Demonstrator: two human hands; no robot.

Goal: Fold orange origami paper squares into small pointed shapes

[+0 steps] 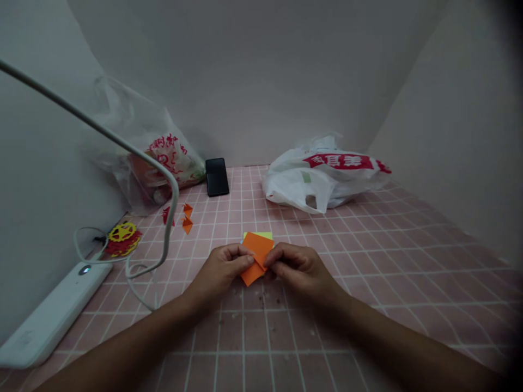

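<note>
Held in both hands: orange paper (255, 257), matt, creased.
Beneath the grip: pink gridded tabletop (368, 261), smooth, slight sheen.
Beyond the grip, right: white bag (318, 179), thin crinkled plastic.
Beyond the grip, left: black phone (216, 177), glossy.

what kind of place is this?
Likely a home craft corner: pink gridded tabletop against bare walls, both hands folding orange paper, red-and-yellow paper cutouts and plastic bags nearby.

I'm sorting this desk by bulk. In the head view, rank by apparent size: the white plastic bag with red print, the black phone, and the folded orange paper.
1. White plastic bag with red print, clearly largest.
2. Folded orange paper and black phone look alike; the paper lies nearer the camera and fingers cover part of it, so unranked.
</note>
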